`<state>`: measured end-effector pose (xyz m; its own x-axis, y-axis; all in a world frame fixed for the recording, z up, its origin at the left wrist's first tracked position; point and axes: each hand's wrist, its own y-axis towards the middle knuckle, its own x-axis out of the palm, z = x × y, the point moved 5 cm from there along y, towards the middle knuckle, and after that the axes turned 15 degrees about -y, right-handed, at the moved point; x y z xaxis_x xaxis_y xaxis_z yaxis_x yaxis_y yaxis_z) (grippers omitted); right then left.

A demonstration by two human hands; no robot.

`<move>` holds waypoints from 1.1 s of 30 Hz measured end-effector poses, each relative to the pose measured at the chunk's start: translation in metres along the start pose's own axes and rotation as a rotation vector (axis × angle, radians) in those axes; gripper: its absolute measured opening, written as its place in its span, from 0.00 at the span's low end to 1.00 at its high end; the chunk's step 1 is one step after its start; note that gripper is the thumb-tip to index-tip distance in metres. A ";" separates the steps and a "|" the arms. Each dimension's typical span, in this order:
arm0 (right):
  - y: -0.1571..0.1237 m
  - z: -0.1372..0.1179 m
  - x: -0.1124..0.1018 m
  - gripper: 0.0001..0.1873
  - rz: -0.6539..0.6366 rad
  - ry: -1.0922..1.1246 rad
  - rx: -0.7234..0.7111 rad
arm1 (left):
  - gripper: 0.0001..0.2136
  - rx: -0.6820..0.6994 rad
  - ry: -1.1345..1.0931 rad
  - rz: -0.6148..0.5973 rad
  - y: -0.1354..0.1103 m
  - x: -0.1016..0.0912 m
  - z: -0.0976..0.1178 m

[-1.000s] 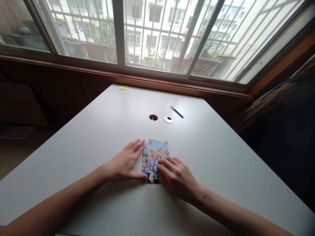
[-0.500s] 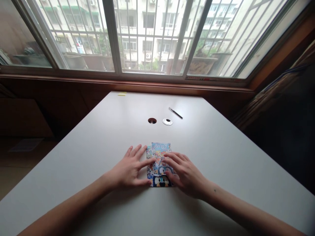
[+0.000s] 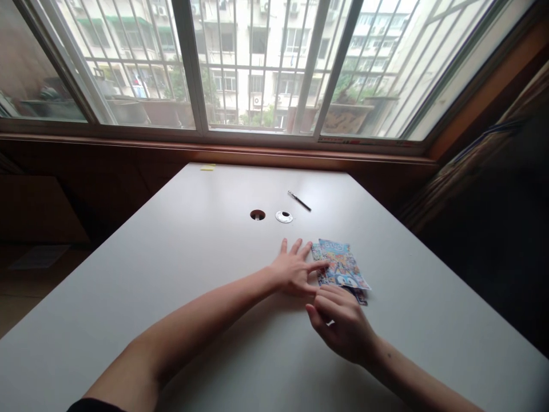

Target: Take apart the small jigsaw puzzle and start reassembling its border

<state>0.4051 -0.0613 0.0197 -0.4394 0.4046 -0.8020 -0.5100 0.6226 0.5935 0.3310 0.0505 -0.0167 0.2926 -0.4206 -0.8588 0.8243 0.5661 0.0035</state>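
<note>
Two colourful cartoon-printed paper pieces overlap on the white table. The upper sheet (image 3: pixel 343 260), with pale lettering at its top, lies over a lower sheet (image 3: pixel 315 252) whose left strip and bottom right corner show. My left hand (image 3: pixel 295 272) rests flat with fingers spread, its index fingertip on the upper sheet's left side and its thumb near the lower left. Just in front of the sheets, my right hand (image 3: pixel 343 320) has its fingers curled in and the thumb close to them. A tiny white patch shows between thumb and fingers; whether it is a held scrap cannot be made out.
Beyond the hands lie a black pen (image 3: pixel 299 200), a round silver grommet cover (image 3: pixel 283 217) and a cable hole (image 3: pixel 257 215) in the white table (image 3: pixel 193 229). A yellow sticky note (image 3: pixel 208 167) is at the far edge, below a barred window.
Both sheets have moved right and slightly away, with my left hand following them. My right hand has come off the sheets toward me and its fingers have curled. The view has shifted slightly.
</note>
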 end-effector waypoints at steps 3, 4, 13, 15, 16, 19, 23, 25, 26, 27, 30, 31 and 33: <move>-0.003 0.010 -0.001 0.15 0.004 0.013 0.069 | 0.36 0.021 -0.059 0.076 -0.010 -0.008 0.001; -0.003 0.013 -0.003 0.14 0.007 0.015 0.103 | 0.36 0.002 -0.085 0.129 -0.023 -0.014 0.000; 0.009 -0.026 0.011 0.24 -0.239 -0.131 0.060 | 0.34 -0.159 0.082 0.246 -0.185 -0.038 0.000; 0.004 -0.033 0.030 0.36 -0.332 -0.215 -0.011 | 0.39 -0.167 0.108 0.198 -0.200 -0.028 -0.005; 0.001 -0.035 0.039 0.40 -0.353 -0.228 -0.050 | 0.41 -0.162 0.113 0.170 -0.204 -0.022 -0.008; -0.008 -0.034 0.058 0.46 -0.434 -0.241 -0.061 | 0.42 -0.162 0.114 0.107 -0.208 -0.008 -0.017; -0.012 -0.030 0.059 0.47 -0.467 -0.216 -0.036 | 0.42 -0.167 0.107 0.113 -0.207 -0.008 -0.018; -0.011 -0.029 0.058 0.47 -0.479 -0.197 -0.032 | 0.42 -0.158 0.105 0.125 -0.206 -0.009 -0.017; -0.010 -0.030 0.058 0.47 -0.486 -0.188 -0.031 | 0.42 -0.151 0.105 0.133 -0.206 -0.010 -0.016; -0.009 -0.030 0.059 0.47 -0.493 -0.178 -0.031 | 0.43 -0.143 0.105 0.141 -0.206 -0.011 -0.016; -0.004 -0.030 0.058 0.44 -0.505 -0.133 -0.042 | 0.39 -0.096 0.099 0.206 -0.204 -0.015 -0.018; -0.001 -0.028 0.055 0.43 -0.501 -0.110 -0.040 | 0.35 -0.081 0.087 0.250 -0.203 -0.018 -0.020; 0.007 -0.019 0.043 0.36 -0.457 -0.036 -0.050 | 0.21 -0.053 0.048 0.365 -0.202 -0.028 -0.024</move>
<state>0.3686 -0.0523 -0.0094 -0.1356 0.1202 -0.9834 -0.6806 0.7101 0.1806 0.1444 -0.0352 -0.0062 0.5382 -0.1514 -0.8291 0.6437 0.7089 0.2883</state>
